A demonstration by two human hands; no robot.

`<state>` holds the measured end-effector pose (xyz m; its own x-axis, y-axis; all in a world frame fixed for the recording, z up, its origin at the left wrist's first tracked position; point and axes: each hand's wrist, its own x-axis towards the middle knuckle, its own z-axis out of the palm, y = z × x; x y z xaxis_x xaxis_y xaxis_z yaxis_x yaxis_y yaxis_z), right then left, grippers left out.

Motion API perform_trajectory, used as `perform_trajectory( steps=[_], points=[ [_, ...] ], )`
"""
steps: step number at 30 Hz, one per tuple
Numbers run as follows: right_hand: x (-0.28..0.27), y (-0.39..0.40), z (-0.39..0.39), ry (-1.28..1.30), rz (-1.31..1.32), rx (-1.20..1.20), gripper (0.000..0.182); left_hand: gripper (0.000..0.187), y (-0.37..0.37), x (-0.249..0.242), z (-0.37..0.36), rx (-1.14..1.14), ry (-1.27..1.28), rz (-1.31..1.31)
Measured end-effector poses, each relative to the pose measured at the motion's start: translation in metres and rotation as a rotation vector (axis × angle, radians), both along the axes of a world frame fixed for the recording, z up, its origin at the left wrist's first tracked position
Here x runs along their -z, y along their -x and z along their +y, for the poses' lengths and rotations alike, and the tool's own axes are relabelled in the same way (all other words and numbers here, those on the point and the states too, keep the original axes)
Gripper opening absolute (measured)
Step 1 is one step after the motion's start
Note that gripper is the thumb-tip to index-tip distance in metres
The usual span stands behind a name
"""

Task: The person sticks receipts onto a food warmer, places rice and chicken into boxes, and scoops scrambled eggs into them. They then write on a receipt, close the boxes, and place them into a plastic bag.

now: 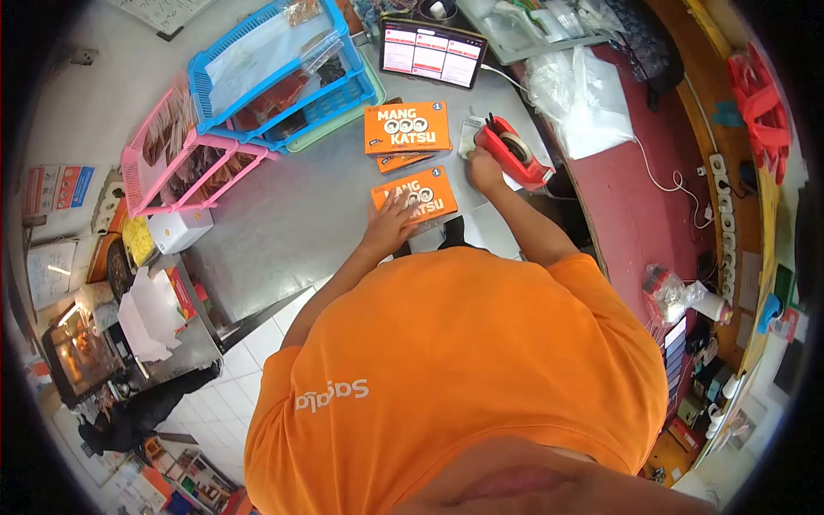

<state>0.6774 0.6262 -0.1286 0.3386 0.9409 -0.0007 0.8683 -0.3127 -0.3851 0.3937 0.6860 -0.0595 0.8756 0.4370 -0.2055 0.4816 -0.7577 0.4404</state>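
Note:
My left hand lies with its fingers spread over the lid of an orange food box near the table's front edge. Just beyond it, another orange box printed "MANG KATSU" rests on a further box of the same kind. My right hand is closed beside the left side of a red tape dispenser with a tape roll in it. A small printed paper slip is at its fingertips; what the fingers hold, if anything, is hidden.
A tablet with a lit screen stands at the back of the metal table. Blue trays and a pink rack with packets stand left. White plastic bags lie right, by a cable. An open carton stands lower left.

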Motion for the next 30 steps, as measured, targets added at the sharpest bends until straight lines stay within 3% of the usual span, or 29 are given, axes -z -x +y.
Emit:
perform_trajectory(
  steps=[2,4,7,8,10,11,13,15,17,18,20,21,23,24,28,30],
  points=[
    [-0.028,0.015,-0.005,-0.071,0.123,0.076,0.019,0.050,-0.007,-0.002,-0.008,-0.076,-0.057,0.005],
    [-0.061,0.040,-0.019,-0.121,0.567,-0.059,0.019,0.053,-0.019,0.000,-0.006,-0.279,0.068,-0.238],
    [-0.053,0.064,-0.041,-0.043,0.524,-0.492,0.019,0.053,-0.046,0.008,-0.003,-0.214,0.184,-0.358],
    [-0.053,0.062,-0.047,-0.028,0.541,-0.499,0.019,0.053,-0.051,0.010,-0.002,-0.229,0.197,-0.345],
    [-0.084,0.048,-0.051,-0.071,0.634,-0.549,0.024,0.054,-0.056,0.007,-0.003,-0.110,-0.016,0.026],
    [-0.084,0.030,-0.052,0.019,0.656,-0.516,0.029,0.054,-0.055,0.009,-0.004,-0.120,-0.005,0.038],
    [-0.096,-0.012,-0.059,-0.353,0.393,-0.197,0.026,0.053,-0.051,0.013,0.001,-0.166,-0.032,0.014],
    [-0.119,-0.062,-0.067,-0.195,-0.023,0.095,0.020,0.055,-0.047,0.016,0.000,-0.186,-0.048,-0.006],
    [-0.103,-0.099,-0.080,0.069,-0.217,0.291,0.018,0.059,-0.051,0.010,0.005,-0.248,0.022,0.013],
    [-0.096,-0.105,-0.080,0.070,-0.217,0.292,0.018,0.059,-0.050,0.010,0.006,-0.246,0.022,0.014],
    [-0.081,-0.112,-0.078,0.274,0.170,0.383,0.020,0.063,-0.047,0.010,0.007,-0.232,0.022,0.047],
    [-0.067,-0.120,-0.077,0.275,0.171,0.385,0.020,0.063,-0.045,0.010,0.006,-0.231,0.022,0.048],
    [-0.045,-0.130,-0.076,0.151,0.412,0.319,0.019,0.068,-0.040,0.008,0.006,-0.218,0.006,0.022],
    [-0.072,-0.126,-0.074,0.130,0.670,0.352,0.019,0.068,-0.040,0.007,0.007,-0.216,0.006,0.017],
    [-0.079,-0.154,-0.117,0.017,0.846,0.331,0.016,0.078,-0.036,0.005,0.012,-0.174,-0.002,0.075],
    [-0.047,-0.164,-0.161,0.278,0.688,0.448,0.015,0.082,-0.032,0.005,0.013,-0.157,0.003,0.091]
  ],
)
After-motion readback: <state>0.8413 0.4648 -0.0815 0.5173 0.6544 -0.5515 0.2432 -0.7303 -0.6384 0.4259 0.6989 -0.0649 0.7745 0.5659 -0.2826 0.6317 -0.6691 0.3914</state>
